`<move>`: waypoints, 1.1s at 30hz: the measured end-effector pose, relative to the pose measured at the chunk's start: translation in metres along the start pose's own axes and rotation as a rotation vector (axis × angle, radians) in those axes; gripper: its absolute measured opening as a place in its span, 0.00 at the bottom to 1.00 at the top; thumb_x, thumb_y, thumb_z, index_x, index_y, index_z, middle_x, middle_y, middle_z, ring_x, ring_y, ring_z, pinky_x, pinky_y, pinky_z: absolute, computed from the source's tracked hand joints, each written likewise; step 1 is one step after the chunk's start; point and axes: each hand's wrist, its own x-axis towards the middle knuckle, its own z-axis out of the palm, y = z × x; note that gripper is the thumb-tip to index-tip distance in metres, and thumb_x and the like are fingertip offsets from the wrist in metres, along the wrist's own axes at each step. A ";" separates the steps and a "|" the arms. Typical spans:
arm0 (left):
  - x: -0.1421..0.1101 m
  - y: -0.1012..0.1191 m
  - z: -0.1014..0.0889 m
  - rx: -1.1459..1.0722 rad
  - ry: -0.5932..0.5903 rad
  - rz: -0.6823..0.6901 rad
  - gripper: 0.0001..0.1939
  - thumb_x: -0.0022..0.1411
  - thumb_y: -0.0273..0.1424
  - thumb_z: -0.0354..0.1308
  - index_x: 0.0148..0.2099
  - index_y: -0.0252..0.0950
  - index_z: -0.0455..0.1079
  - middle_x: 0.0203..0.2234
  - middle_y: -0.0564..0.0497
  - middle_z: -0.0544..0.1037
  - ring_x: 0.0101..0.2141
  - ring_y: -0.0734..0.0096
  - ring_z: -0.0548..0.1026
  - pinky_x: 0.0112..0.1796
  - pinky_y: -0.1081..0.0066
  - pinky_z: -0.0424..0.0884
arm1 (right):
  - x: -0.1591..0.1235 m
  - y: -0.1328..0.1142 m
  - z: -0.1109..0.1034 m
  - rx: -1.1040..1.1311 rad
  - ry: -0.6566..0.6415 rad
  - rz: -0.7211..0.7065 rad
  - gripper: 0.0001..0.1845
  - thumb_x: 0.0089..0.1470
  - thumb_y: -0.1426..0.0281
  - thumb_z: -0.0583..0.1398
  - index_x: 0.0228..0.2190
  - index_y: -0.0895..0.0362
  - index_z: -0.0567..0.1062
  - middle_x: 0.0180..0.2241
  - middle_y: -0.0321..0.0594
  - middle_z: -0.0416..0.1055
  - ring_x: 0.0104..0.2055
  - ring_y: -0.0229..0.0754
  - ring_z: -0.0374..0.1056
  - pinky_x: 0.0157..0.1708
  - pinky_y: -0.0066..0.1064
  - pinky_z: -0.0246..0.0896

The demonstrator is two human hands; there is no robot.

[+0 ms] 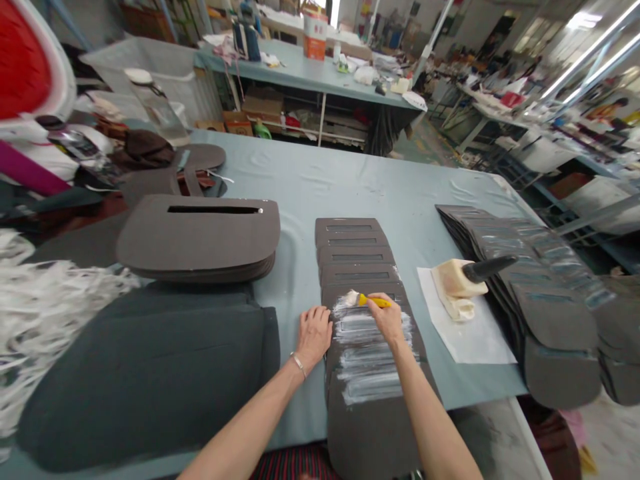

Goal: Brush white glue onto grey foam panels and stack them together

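Note:
A row of overlapping dark grey panels (375, 437) with narrow slots runs away from me on the table. White wet streaks (367, 353) cover the middle panels around their slots. My right hand (388, 319) grips a paintbrush (376, 302) by its yellow handle. Its white-coated bristles touch a panel just beyond the streaks. Fingers stretched out and flat, my left hand (315, 332) rests at the left edge of the row and holds nothing. Right of the row, a cream plastic bottle (453, 280) with a black nozzle lies on a white sheet (480, 340).
Slotted grey panels (200, 237) are stacked at the left, beside larger dark green pieces (150, 367). White strips (55, 320) lie heaped at far left. More streaked panels (555, 313) overlap along the right side. Another worktable (290, 63) stands beyond this blue-green one (300, 173).

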 end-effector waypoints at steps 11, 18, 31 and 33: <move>0.000 0.002 0.001 0.016 0.003 0.015 0.13 0.62 0.27 0.46 0.48 0.38 0.65 0.45 0.45 0.71 0.48 0.58 0.66 0.48 0.56 0.60 | -0.006 -0.028 0.015 -0.015 -0.125 -0.162 0.13 0.49 0.62 0.53 0.30 0.53 0.76 0.25 0.35 0.72 0.25 0.38 0.64 0.28 0.27 0.57; 0.000 0.002 0.004 0.028 0.017 0.017 0.14 0.62 0.27 0.46 0.49 0.38 0.64 0.46 0.45 0.71 0.49 0.58 0.65 0.48 0.56 0.60 | 0.037 0.045 -0.074 -0.383 0.233 0.065 0.15 0.46 0.61 0.52 0.27 0.55 0.76 0.21 0.37 0.70 0.24 0.39 0.61 0.26 0.28 0.52; 0.000 0.004 0.004 0.043 0.015 0.010 0.14 0.61 0.27 0.47 0.49 0.38 0.64 0.45 0.45 0.71 0.48 0.58 0.65 0.48 0.57 0.60 | 0.034 0.059 -0.078 -0.316 0.284 0.098 0.20 0.47 0.56 0.52 0.28 0.57 0.76 0.21 0.39 0.71 0.23 0.40 0.62 0.26 0.29 0.52; 0.000 0.004 0.004 0.047 0.014 0.005 0.14 0.61 0.27 0.46 0.49 0.38 0.64 0.44 0.45 0.71 0.48 0.58 0.65 0.48 0.57 0.60 | 0.028 0.041 -0.065 -0.274 0.333 0.101 0.20 0.47 0.56 0.52 0.28 0.57 0.76 0.22 0.40 0.71 0.24 0.40 0.62 0.27 0.29 0.53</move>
